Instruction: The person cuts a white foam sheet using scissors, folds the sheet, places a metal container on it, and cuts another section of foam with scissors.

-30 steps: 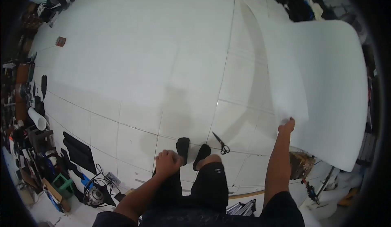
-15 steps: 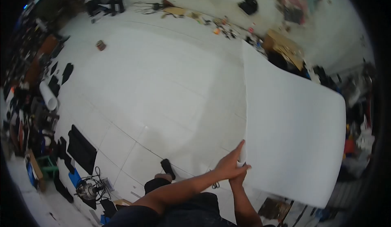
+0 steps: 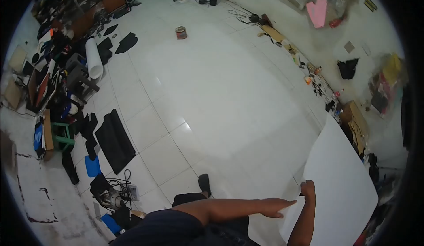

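White sheet [image 3: 340,180], low on the right side, and the right hand [image 3: 308,188] is curled tight on its edge, likely because something so broad and floppy handles best by its rim! The left hand [image 3: 271,207] stretches across, fingers out, right by that edge; touching, I can't tell. Farther out on the tiled floor [image 3: 221,91], a black panel [image 3: 115,141] lies near clutter [image 3: 43,90], perhaps kept from underfoot.

a glossy white tiled floor [image 3: 229,78] spread across the room, with light glinting [image 3: 186,126] on its tiles left of centre. a pale wall [image 3: 260,3] ran along the right, while a green stool [image 3: 67,140] stood near dense clutter [image 3: 48,65] at the left.
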Tool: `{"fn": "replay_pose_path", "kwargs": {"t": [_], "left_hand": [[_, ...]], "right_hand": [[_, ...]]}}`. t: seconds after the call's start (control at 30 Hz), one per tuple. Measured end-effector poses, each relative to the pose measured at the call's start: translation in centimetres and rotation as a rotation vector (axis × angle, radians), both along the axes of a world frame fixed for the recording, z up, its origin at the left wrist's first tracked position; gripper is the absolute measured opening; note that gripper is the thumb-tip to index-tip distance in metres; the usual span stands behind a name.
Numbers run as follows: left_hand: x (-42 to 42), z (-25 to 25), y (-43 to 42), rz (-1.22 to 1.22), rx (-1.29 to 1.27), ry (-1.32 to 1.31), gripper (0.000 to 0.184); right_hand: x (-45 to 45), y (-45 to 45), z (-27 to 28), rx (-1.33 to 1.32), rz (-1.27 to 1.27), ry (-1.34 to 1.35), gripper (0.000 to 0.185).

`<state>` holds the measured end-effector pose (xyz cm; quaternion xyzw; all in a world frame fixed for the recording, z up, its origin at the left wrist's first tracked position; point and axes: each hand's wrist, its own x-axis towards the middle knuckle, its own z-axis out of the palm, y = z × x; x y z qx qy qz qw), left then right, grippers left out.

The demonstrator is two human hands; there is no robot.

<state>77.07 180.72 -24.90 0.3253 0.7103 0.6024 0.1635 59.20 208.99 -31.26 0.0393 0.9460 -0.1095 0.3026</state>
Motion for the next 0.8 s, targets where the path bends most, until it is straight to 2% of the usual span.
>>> {"fn": "replay_pose_path", "kwargs": {"t": [0.03, 0.07, 0.1, 0.13, 0.2, 0.23, 0.27, 0.3, 0.33, 0.37, 0.4, 0.43, 0.47, 0.5, 0.57, 0.6, 0.63, 0.67, 0.7, 0.77, 0.8], "left_hand": [[-0.2, -0.5, -3.5, 0.041, 0.101, 0.003, 0.074], [-0.4, -1.7, -7.5, 0.083, -0.018, -0.041, 0.087], [-0.3, -2.7, -12.4, 0.163, -0.101, -0.119, 0.078], [0.1, -4.2, -17.6, 0.269, -0.211, -0.245, 0.071], [1.7, -8.1, -28.8, 0.567, -0.453, -0.401, 0.062], [3.0, -8.0, -35.4, 0.693, -0.505, -0.51, 0.061], [5.1, -10.4, -41.8, 0.854, -0.595, -0.496, 0.059], [7.6, -11.7, -47.8, 1.027, -0.638, -0.572, 0.058], [10.6, -12.1, -53.3, 1.209, -0.718, -0.661, 0.058], [13.5, -11.7, -58.3, 1.367, -0.762, -0.815, 0.056], [17.2, -12.6, -62.7, 1.485, -0.826, -0.823, 0.052], [20.9, -12.1, -66.2, 1.586, -0.82, -0.808, 0.049], [23.9, -11.2, -69.5, 1.567, -0.853, -0.954, 0.05], [26.6, -10.9, -70.4, 1.874, -0.844, -0.933, 0.046], [35.6, -15.4, -74.8, 1.94, -0.663, -1.134, 0.044], [35.7, -12.0, -74.8, 1.874, -0.66, -1.213, 0.043], [35.7, -8.8, -75.1, 1.808, -0.652, -1.284, 0.042], [36.3, -8.5, -75.9, 1.804, -0.62, -1.32, 0.042], [39.5, -10.2, -76.2, 1.806, -0.587, -1.352, 0.041], [45.8, -13.9, -77.7, 1.394, -0.833, -1.172, 0.028], [47.3, -14.2, -78.7, 1.137, -1.032, -1.055, 0.029]], "right_hand": [[0.8, -3.4, 2.5, -0.088, -0.217, 0.106, 0.05], [1.5, -6.6, 4.8, -0.196, -0.421, 0.239, 0.045], [0.6, -6.3, 4.4, -0.355, -0.584, 0.168, 0.049], [0.3, -5.6, 2.7, -0.329, -0.699, 0.397, 0.051], [-1.7, -3.7, 1.8, -0.456, -0.717, 0.299, 0.057], [-1.9, -5.9, 3.5, -0.423, -0.729, 0.293, 0.055], [-2.6, -7.0, 2.6, -0.411, -0.747, 0.471, 0.049], [-3.5, -8.1, 3.7, -0.39, -0.723, 0.4, 0.046], [-4.1, -9.8, 4.1, -0.444, -0.724, 0.505, 0.043], [-5.4, -10.7, 3.9, -0.437, -0.748, 0.5, 0.043], [-6.8, -9.3, 1.8, -0.477, -0.751, 0.556, 0.039], [-8.7, -9.2, 0.0, -0.524, -0.748, 0.616, 0.036], [-10.8, -12.9, -0.3, -0.546, -0.73, 0.613, 0.036], [-11.3, -15.5, 0.2, -0.544, -0.753, 0.614, 0.034], [-11.2, -20.0, 1.0, -0.52, -0.778, 0.61, 0.031], [-12.3, -21.3, 0.9, -0.51, -0.755, 0.58, 0.034], [-14.3, -18.8, -2.8, -0.504, -0.733, 0.553, 0.038], [-15.1, -16.6, -6.7, -0.317, -0.319, 0.756, 0.037], [-16.9, -22.1, -4.2, -0.436, -0.59, 0.658, 0.038], [-18.1, -32.5, -1.1, -0.463, -0.768, 0.629, 0.039], [-18.2, -36.5, 0.2, -0.485, -0.847, 0.623, 0.04]]}}
